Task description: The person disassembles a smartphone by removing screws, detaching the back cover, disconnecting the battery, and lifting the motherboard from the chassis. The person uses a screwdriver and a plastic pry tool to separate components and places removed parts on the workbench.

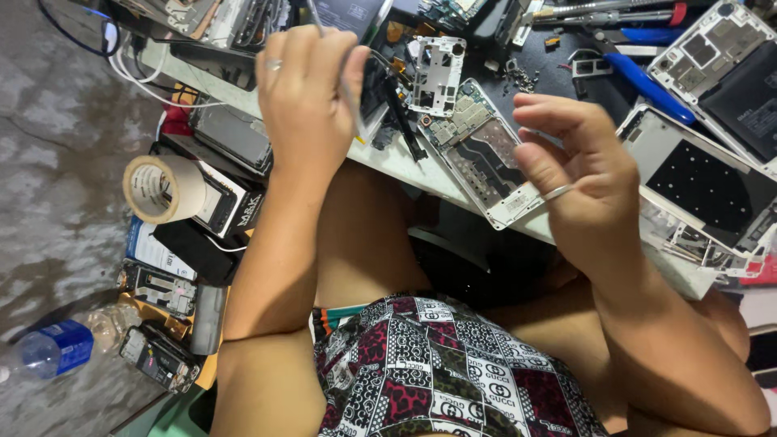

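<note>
The left hand [307, 101] is curling shut around a thin metal tool [350, 95], maybe tweezers, though only a thin silver bit is showing past the fingers. A ring is sitting on one finger. The tool is pointing down toward the opened phone parts near the edge of the worktop [388, 162].

The right hand [579, 182] is hanging in the air with its fingers bent and loosely apart. It is wearing a ring too. I cannot tell if it is pinching something tiny between the fingertips.

Between the two hands, an opened phone frame [481, 154] is lying slanted on the worktop, with one end sticking out over the edge. Just above it, a white inner cover plate [437, 73] with many holes is lying among small black pieces. A little heap of tiny screws [522, 78] is sitting near it.

To the right, under the right hand, a bigger phone back [708, 182] with a dark square inside is lying flat. Above that, a blue-handled tool [647, 85] is lying on the dark mat.

To the left, a roll of tape [162, 188] is resting on a pile of boxes and phones. Farther down on the floor, a plastic bottle with a blue label [57, 348] is lying on its side.
</note>
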